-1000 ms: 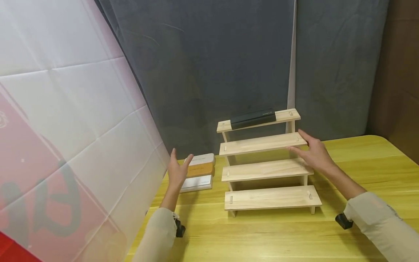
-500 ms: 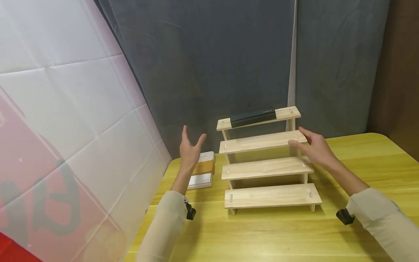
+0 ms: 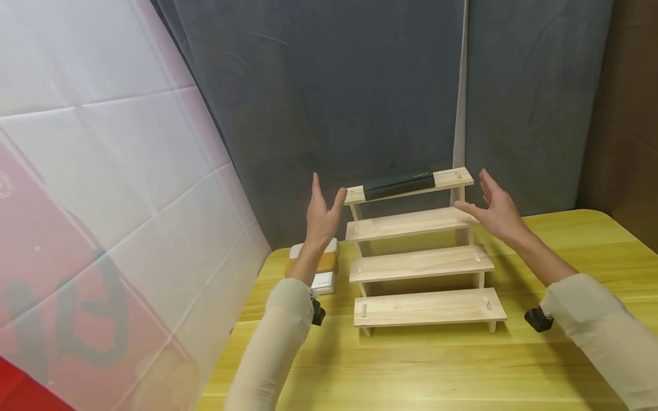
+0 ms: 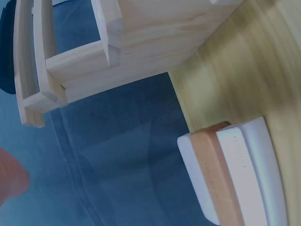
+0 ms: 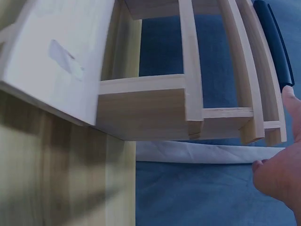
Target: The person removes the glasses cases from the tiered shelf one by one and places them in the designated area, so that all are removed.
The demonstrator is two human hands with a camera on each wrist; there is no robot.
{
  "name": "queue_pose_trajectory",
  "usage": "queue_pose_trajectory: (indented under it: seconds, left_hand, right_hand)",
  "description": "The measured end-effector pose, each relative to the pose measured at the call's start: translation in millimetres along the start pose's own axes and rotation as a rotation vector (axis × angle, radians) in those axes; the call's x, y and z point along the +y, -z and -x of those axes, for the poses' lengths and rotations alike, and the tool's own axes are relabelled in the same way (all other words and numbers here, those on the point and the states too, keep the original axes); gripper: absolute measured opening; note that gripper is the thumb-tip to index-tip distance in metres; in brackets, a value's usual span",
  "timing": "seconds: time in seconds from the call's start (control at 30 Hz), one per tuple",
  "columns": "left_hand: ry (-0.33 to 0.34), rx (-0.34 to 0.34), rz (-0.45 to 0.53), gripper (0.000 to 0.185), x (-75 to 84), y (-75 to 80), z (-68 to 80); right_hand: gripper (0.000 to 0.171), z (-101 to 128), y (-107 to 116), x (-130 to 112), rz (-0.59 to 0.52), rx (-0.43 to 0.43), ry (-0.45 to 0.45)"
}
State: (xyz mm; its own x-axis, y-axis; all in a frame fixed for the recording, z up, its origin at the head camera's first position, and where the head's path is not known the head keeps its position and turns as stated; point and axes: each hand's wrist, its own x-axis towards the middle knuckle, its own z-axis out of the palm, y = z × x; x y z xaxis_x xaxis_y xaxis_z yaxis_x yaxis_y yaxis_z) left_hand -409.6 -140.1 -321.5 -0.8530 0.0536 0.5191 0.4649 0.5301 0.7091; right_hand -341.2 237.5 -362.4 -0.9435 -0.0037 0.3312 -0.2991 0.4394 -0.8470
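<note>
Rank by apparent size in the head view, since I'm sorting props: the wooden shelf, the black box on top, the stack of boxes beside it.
1. Shelf, clearly largest.
2. Black box and stack: look alike; the left hand hides part of the stack, so unranked.

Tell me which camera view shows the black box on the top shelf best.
The head view: the whole black box lies on the top shelf. The right wrist view shows only its edge; the left wrist view a dark sliver.

Beige long sleeves [image 3: 277, 342], bare hands, blk cam unit [image 3: 538, 319] on ea wrist.
</note>
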Motion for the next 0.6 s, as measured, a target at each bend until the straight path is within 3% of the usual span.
queue_pose_trajectory:
  seconds: [0.3,0.6]
  left_hand:
    - [-0.066,-0.142,-0.004,0.104,15.1,-26.6,-8.2]
    - [0.001,-0.185,-0.117,0.105,29.6,-42.2,-14.8]
  right_hand:
    - [0.099,-14.1,1.7,-9.9,0.063,-0.053,-0.017]
    - [0.100,-23.6,0.1,-18.9,0.110,-0.076,-0.048]
